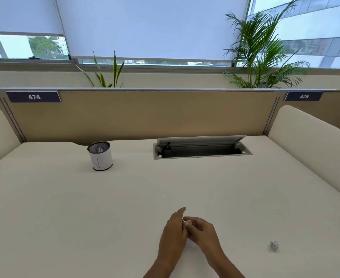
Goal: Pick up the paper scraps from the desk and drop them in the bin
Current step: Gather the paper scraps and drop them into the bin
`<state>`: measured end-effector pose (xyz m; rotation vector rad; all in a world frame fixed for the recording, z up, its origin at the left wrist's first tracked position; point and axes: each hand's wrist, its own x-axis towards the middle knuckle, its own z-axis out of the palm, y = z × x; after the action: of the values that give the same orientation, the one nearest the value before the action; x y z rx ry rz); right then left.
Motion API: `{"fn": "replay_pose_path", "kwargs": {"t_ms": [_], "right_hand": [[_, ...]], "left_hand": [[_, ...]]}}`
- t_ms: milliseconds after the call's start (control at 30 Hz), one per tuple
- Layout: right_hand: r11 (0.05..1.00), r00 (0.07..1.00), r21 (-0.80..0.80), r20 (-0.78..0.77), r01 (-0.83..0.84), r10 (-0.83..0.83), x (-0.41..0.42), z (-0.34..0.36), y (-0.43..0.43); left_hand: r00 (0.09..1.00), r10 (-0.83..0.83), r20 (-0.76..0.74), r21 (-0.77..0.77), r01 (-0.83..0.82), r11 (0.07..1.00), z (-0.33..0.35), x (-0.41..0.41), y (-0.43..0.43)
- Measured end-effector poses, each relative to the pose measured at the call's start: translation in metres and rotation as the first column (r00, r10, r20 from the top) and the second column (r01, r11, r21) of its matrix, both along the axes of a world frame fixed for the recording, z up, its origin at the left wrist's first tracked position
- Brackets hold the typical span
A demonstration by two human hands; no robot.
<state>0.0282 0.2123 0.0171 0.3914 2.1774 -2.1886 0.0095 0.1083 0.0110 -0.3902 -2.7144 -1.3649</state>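
My two hands meet low in the middle of the cream desk (85, 217). My right hand (202, 231) has its fingers curled around a small white paper scrap (186, 223), only a sliver of which shows. My left hand (174, 231) stands edge-on against it, fingers straight and together, touching the right hand's fingertips. A crumpled paper scrap (274, 245) with bluish marks lies alone on the desk to the right. The bin (100, 156), a small mesh cup wrapped in white paper, stands upright at the far left with something pale inside.
An open cable hatch (202, 151) is sunk into the desk at the back centre. A tan partition (145, 115) closes the far side, with padded side dividers (305, 141) left and right. Plants stand behind the partition.
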Motion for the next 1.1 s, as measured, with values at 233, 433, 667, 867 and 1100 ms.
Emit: {"fn": "replay_pose_path", "kwargs": {"t_ms": [233,433,667,867,1100], "right_hand": [[0.999,0.999,-0.022,-0.015,0.050,-0.050,-0.043,0.016,-0.024],[0.986,0.993,0.165,-0.115,0.005,0.015,-0.092,0.032,-0.064],[0.939,0.974,0.342,-0.207,-0.021,0.097,-0.144,0.050,-0.120],[0.893,0.918,0.447,-0.373,0.054,0.132,-0.184,0.069,-0.163],[0.806,0.833,0.587,-0.483,0.079,0.270,-0.233,0.087,-0.200]], "left_hand": [[0.999,0.033,-0.004,-0.079,-0.033,0.996,0.006,-0.030,-0.041],[0.979,0.194,-0.053,-0.533,-0.193,0.824,-0.006,-0.065,-0.101],[0.935,0.309,-0.177,-0.650,-0.346,0.677,-0.011,-0.086,-0.150],[0.957,0.236,-0.170,-0.687,-0.287,0.667,-0.022,-0.100,-0.166],[0.962,0.214,-0.169,-0.612,-0.272,0.743,-0.018,-0.118,-0.174]]}}
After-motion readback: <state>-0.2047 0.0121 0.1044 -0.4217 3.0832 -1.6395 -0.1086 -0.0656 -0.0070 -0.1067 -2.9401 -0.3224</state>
